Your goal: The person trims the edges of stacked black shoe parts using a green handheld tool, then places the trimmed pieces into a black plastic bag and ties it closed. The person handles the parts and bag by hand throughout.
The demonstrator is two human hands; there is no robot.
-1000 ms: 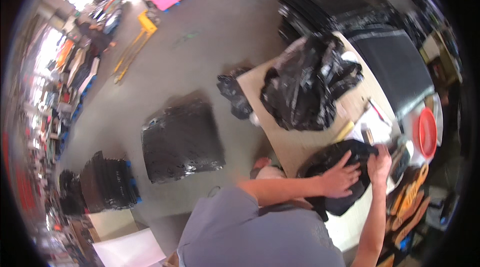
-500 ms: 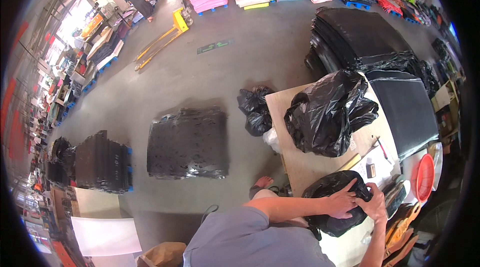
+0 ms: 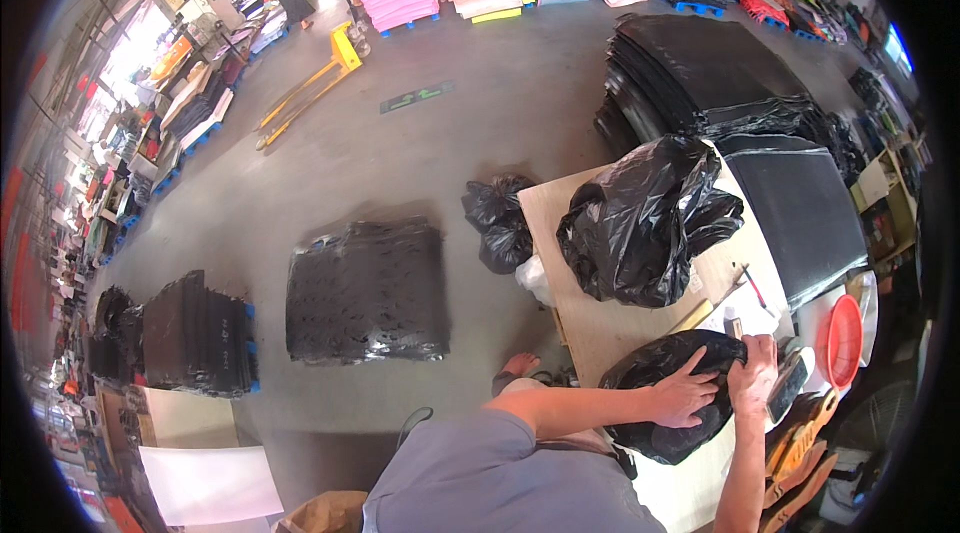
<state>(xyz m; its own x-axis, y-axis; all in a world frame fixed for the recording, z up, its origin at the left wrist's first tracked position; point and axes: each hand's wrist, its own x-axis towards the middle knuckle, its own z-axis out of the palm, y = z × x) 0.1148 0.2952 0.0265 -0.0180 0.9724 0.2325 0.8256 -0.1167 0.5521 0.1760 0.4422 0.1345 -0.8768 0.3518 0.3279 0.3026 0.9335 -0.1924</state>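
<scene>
A filled black plastic bag (image 3: 640, 373) lies on the pale table (image 3: 590, 328) at the lower right. My left hand (image 3: 685, 396) rests on top of it, fingers spread and pressing on the plastic. At the bag's right edge my right hand (image 3: 752, 373) is closed, its fingers curled over gathered plastic. Just beyond the right fingertips is a small box-like object (image 3: 734, 327), on or beside white paper. A second, larger black bag (image 3: 640, 233) sits farther back on the same table.
Black sheet stacks (image 3: 715, 63) stand behind the table. A red basket (image 3: 845, 341) is on the right, near orange-brown wooden shapes (image 3: 795, 453). Black bags (image 3: 500, 223) lie on the floor left of the table. Farther off are a black stack (image 3: 370, 288) and a yellow pallet truck (image 3: 310, 88).
My right hand has shifted outward to the bag's right edge, away from my left hand. The left fingers have spread on the bag. The whole view has moved slightly.
</scene>
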